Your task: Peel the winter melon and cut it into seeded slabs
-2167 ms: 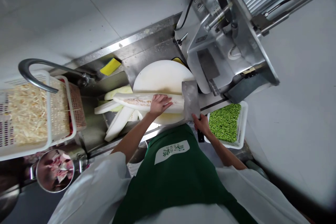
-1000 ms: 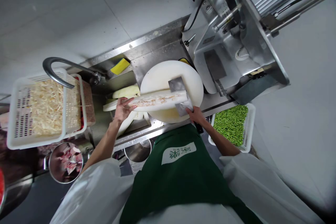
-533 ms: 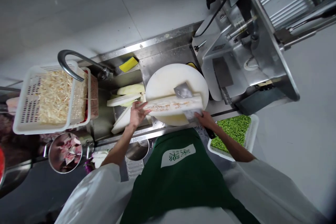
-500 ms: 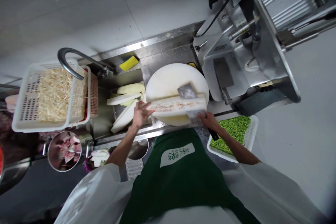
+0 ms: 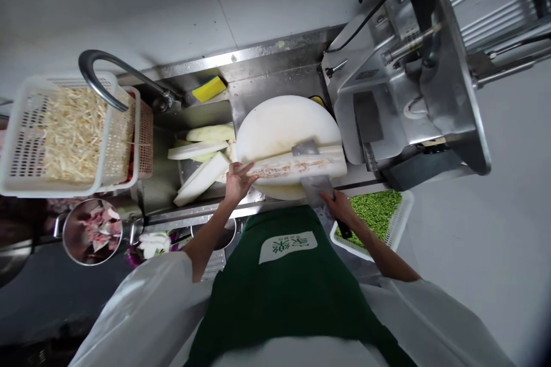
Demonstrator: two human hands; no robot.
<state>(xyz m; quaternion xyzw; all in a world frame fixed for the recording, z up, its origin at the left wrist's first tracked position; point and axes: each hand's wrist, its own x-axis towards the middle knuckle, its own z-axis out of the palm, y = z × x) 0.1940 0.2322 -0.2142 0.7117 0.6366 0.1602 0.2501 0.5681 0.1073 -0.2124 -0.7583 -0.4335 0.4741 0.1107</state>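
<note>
A long white piece of winter melon [image 5: 297, 165], seeds and pith showing along its cut face, lies across the round white cutting board [image 5: 279, 123]. My left hand [image 5: 239, 182] grips its left end, thumb and fingers closed on it. In my right hand [image 5: 340, 206] is the black handle of a cleaver [image 5: 317, 188], on the near side near the melon's right end. Metal blade also shows beyond the melon's far edge; the middle of the blade is hidden by the melon. More pale melon pieces [image 5: 202, 178] lie in the sink left of the board.
A slicing machine [image 5: 430, 86] stands at right, with a second cleaver [image 5: 369, 120] on it. Chopped greens fill a white basket [image 5: 407, 212]. At left are a basket of bean sprouts [image 5: 77, 137], a faucet [image 5: 88, 71] and a pot of meat [image 5: 99, 229]. A yellow sponge [image 5: 209, 89] sits behind.
My view has shifted slightly. The melon piece's cut face shows wider now, and the cleaver's near part sticks out more below it. Both hands keep their holds.
</note>
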